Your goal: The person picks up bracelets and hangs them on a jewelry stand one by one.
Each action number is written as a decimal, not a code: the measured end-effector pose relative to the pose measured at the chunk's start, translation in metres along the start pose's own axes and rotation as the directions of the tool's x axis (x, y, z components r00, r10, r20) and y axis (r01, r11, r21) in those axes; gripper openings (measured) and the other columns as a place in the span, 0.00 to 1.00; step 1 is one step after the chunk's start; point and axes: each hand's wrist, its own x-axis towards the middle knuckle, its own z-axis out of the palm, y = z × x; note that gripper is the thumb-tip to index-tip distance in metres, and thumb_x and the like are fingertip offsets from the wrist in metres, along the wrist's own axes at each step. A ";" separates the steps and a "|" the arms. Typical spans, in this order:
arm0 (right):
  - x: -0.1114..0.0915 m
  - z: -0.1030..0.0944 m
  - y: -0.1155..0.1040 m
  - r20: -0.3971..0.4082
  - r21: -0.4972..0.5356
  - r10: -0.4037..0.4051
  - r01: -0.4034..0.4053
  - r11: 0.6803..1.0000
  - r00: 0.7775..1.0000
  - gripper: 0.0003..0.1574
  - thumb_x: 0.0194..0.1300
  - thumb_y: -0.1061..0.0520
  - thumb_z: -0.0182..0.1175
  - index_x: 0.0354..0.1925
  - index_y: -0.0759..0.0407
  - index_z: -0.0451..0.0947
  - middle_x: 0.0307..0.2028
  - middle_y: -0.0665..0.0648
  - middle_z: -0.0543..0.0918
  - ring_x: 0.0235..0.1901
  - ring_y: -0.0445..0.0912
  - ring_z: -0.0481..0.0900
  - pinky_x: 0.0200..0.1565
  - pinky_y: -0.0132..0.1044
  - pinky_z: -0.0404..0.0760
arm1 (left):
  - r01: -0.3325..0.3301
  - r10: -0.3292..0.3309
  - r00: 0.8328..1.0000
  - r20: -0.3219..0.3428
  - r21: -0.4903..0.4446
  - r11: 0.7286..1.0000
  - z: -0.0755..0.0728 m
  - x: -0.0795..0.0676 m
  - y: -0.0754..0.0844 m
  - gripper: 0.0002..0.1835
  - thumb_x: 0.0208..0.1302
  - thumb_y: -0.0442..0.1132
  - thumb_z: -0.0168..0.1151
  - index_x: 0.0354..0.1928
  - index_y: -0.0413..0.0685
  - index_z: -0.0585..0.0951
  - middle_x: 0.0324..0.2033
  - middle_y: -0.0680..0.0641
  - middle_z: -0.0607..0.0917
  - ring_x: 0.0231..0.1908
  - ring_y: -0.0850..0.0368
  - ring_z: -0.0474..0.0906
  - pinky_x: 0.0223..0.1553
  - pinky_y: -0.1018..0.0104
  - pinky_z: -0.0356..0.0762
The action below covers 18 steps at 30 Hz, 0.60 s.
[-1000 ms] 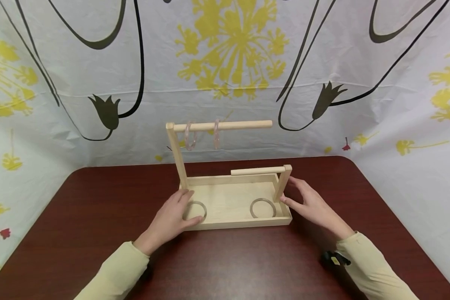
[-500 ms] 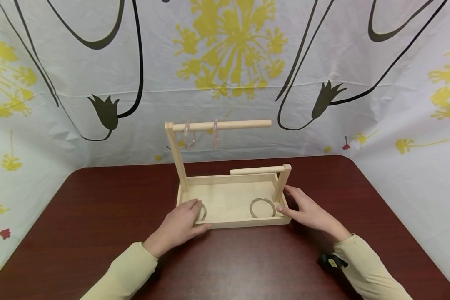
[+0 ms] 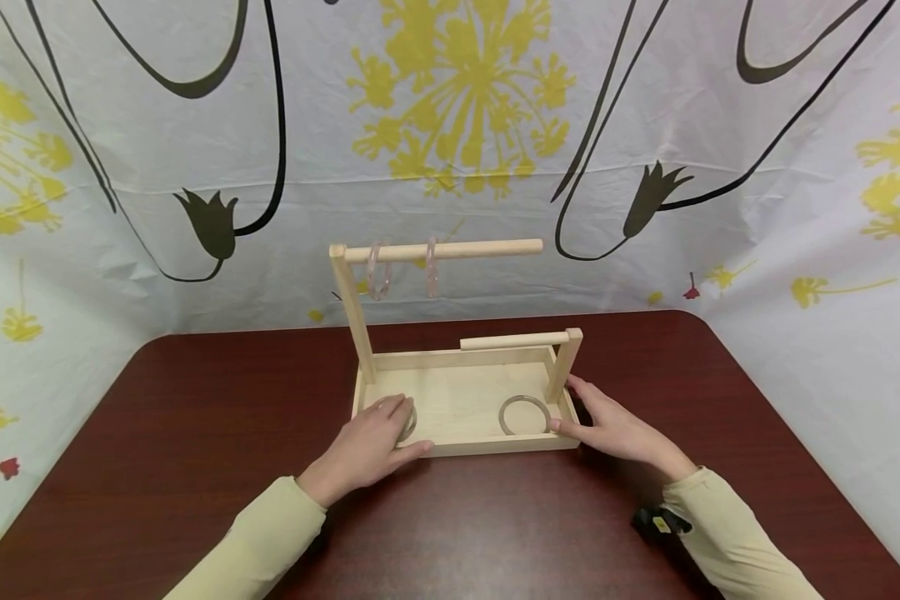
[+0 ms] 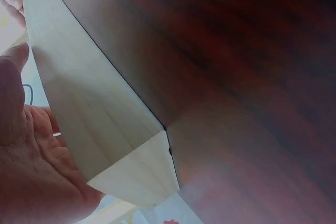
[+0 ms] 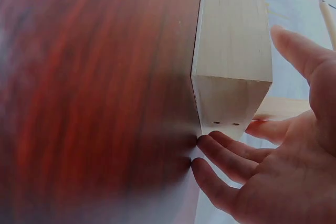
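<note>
While left fingers partly cover a grey ring, hold unclear, right fingers loosely spread, empty, beside the tray

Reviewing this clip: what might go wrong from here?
The pink rings hang loose on the upper bar, whose right end is free; a hard tilt or jolt of the tray could slide them off.

The left hand partly covers the left ring in the tray, so it might shift that ring unseen.

The right hand has its thumb by the right ring in the tray and may nudge it.
</note>
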 end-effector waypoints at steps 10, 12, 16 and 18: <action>0.000 0.001 0.000 0.042 0.018 0.015 -0.016 1.000 0.999 0.54 0.65 0.42 0.62 0.71 0.73 0.49 0.67 0.73 0.60 0.67 0.64 0.57 0.61 0.60 0.60 | -0.057 0.060 0.998 0.035 -0.090 0.994 0.001 0.016 0.000 0.35 0.70 0.55 0.54 0.63 0.29 0.70 0.62 0.33 0.70 0.64 0.38 0.64 0.63 0.49 0.61; 0.000 0.002 0.000 0.060 0.029 0.021 -0.023 0.999 0.998 0.55 0.66 0.42 0.61 0.72 0.72 0.46 0.68 0.74 0.57 0.68 0.64 0.55 0.62 0.60 0.59 | -0.049 0.055 0.997 0.048 -0.125 0.991 0.000 0.018 0.001 0.35 0.70 0.55 0.54 0.63 0.28 0.70 0.62 0.32 0.70 0.64 0.38 0.64 0.63 0.48 0.60; -0.001 0.001 -0.001 0.088 0.035 0.007 -0.010 0.999 0.996 0.55 0.68 0.43 0.59 0.73 0.73 0.43 0.67 0.74 0.57 0.68 0.64 0.54 0.61 0.60 0.59 | -0.028 0.043 0.997 0.070 -0.199 0.980 -0.002 0.022 0.002 0.35 0.71 0.54 0.54 0.64 0.28 0.69 0.63 0.32 0.68 0.65 0.36 0.61 0.65 0.47 0.57; -0.002 0.000 -0.002 0.097 0.037 0.007 -0.010 0.999 0.995 0.55 0.68 0.44 0.59 0.73 0.73 0.42 0.67 0.74 0.57 0.67 0.63 0.55 0.61 0.60 0.60 | -0.022 0.037 0.997 0.065 -0.226 0.974 -0.002 0.024 0.001 0.34 0.70 0.52 0.55 0.64 0.28 0.69 0.63 0.31 0.68 0.66 0.34 0.59 0.65 0.46 0.55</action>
